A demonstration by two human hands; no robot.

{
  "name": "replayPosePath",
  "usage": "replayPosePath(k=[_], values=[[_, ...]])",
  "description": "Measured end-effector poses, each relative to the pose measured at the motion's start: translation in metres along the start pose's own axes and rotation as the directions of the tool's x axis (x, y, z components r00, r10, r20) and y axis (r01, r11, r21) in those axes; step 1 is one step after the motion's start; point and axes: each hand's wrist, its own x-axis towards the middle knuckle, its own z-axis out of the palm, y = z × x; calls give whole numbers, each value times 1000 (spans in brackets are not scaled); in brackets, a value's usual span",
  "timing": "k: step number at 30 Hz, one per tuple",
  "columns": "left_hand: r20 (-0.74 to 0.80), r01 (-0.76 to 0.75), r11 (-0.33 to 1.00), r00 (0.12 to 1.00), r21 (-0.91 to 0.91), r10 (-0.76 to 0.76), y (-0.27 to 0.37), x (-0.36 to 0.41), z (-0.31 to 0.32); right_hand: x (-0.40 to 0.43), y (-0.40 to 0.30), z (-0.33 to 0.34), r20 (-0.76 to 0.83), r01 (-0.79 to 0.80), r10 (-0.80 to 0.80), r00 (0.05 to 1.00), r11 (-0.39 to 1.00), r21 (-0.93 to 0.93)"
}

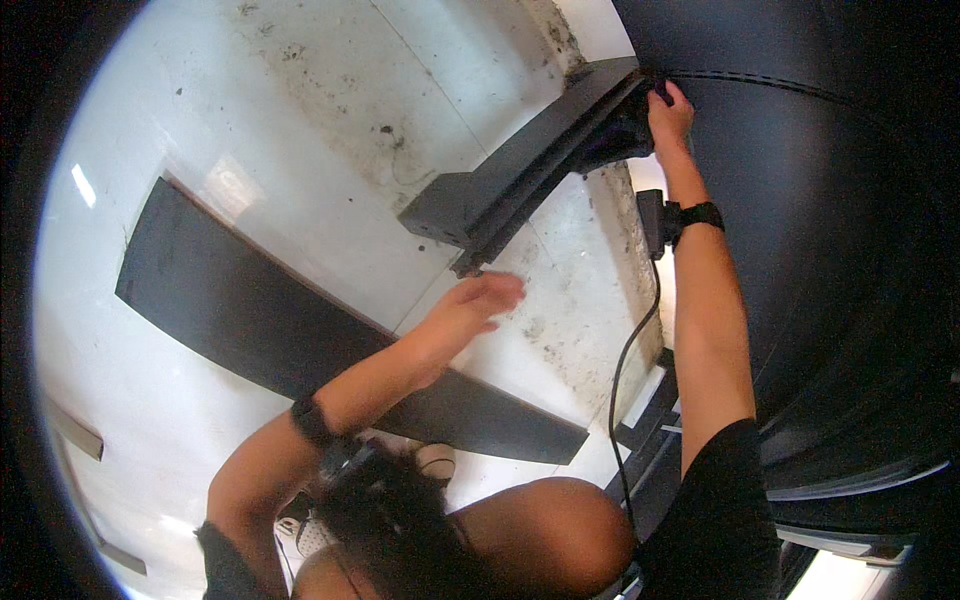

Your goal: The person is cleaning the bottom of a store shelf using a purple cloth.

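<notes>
A long dark grey part with a raised profile, like a beam or bracket (525, 157), stretches diagonally across the view above the white floor. My right hand (670, 112) grips its far upper end, beside a large dark panel (810, 225). The fingers partly hide what they hold. Near the part's lower end, my left hand (480, 304) is slightly blurred, fingers extended and nothing visible in it. I cannot tell whether its fingertips touch the small end piece (469, 262). Below my left forearm lies a flat dark strip (247, 277) on the floor.
The white floor (315, 150) has dark stains and seams. A black box on my right wrist strap (651, 225) trails a black cable (619, 375) down past my knee. Dark rails (656, 420) lie near the right knee. Short strips (124, 559) lie at the lower left.
</notes>
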Motion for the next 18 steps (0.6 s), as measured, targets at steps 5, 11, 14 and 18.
replayPosePath(k=[5,11,14,18], values=[[-151,-136,970,974,201,168,34,-46,-27,22,11,-24,95,267,-252,963,940,-212],[-231,-366,609,692,704,684,78,-49,-27,38,-8,-37,418,424,-353,837,901,-90],[25,-298,213,633,931,774,86,-32,-16,40,-28,-36,587,479,-300,752,861,-173],[164,-303,39,613,952,773,93,-6,4,32,-46,-38,606,525,-237,759,774,-355]])
